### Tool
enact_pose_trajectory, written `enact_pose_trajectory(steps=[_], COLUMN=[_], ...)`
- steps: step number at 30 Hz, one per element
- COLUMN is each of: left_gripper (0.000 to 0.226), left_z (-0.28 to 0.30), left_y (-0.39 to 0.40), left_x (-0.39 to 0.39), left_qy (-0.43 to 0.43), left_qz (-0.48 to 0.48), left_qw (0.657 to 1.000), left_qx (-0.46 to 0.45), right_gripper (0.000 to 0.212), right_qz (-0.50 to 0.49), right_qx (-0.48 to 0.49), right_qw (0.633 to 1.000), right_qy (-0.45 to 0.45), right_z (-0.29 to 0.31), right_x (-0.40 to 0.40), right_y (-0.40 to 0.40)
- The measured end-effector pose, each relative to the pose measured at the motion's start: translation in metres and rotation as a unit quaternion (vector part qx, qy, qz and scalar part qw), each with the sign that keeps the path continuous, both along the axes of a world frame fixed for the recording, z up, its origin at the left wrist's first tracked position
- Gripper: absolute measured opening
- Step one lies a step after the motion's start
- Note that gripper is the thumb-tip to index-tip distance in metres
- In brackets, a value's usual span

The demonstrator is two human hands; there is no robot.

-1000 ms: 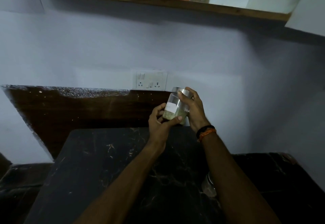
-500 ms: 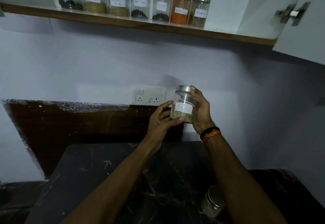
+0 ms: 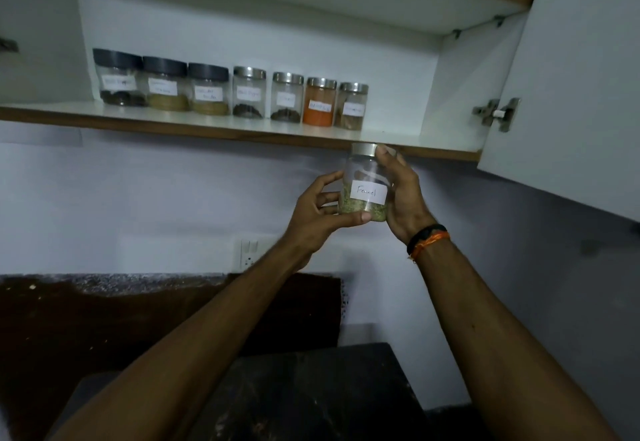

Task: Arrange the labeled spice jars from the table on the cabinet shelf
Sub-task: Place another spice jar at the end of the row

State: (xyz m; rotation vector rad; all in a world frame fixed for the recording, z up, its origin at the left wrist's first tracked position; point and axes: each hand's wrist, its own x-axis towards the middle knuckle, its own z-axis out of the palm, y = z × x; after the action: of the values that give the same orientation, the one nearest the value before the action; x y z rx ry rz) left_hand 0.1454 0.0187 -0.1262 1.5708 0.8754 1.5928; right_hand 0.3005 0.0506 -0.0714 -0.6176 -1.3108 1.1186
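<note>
A clear glass jar labelled "Fennel" (image 3: pixel 366 184) with a steel lid and greenish seeds in its bottom is held upright between both hands, just below the front edge of the cabinet shelf (image 3: pixel 214 128). My left hand (image 3: pixel 317 213) cups its lower left side, thumb under the base. My right hand (image 3: pixel 403 194) wraps its right side, fingertips at the lid. On the shelf stands a row of several labelled spice jars (image 3: pixel 249 97): three with dark lids at the left, then steel-lidded ones, including an orange-filled jar (image 3: pixel 320 102).
Bare shelf space lies to the right of the jar row, up to the cabinet's side wall. The open cabinet door (image 3: pixel 581 87) with a hinge (image 3: pixel 497 114) hangs at the right. A wall socket (image 3: pixel 249 250) and the dark marble table (image 3: pixel 311 392) are below.
Both hands have raised the fennel jar from just above the table to right under the shelf edge. The view has tilted up, showing the whole shelf; the jar on the table has left view.
</note>
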Motion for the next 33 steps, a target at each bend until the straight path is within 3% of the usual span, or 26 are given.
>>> enact_pose_trajectory(steps=[13,20,24,29,33], left_gripper=[0.088,0.06,0.057,0.038,0.033], left_z=[0.082,0.139,0.173,0.198,0.205], left_y=[0.045,0.076,0.093,0.114,0.131], left_x=[0.024,0.029,0.035,0.04,0.045], left_qy=[0.081,0.077,0.155,0.203,0.191], left_qz=[-0.002,-0.034,-0.035,-0.072,-0.067], left_qw=[0.995,0.996,0.987,0.976,0.978], left_qx=[0.054,0.025,0.022,0.032,0.054], right_gripper=[0.053,0.051,0.047,0.063,0.07], right_qz=[-0.009,-0.007,-0.01,-0.018,-0.011], right_qx=[0.049,0.066,0.072,0.042,0.029], right_qw=[0.998,0.998,0.997,0.997,0.997], right_qy=[0.027,0.021,0.035,0.064,0.071], right_z=[0.071,0.078,0.086,0.1,0.106], right_x=[0.026,0.045,0.05,0.057,0.061], right_y=[0.038,0.068,0.082,0.106,0.122])
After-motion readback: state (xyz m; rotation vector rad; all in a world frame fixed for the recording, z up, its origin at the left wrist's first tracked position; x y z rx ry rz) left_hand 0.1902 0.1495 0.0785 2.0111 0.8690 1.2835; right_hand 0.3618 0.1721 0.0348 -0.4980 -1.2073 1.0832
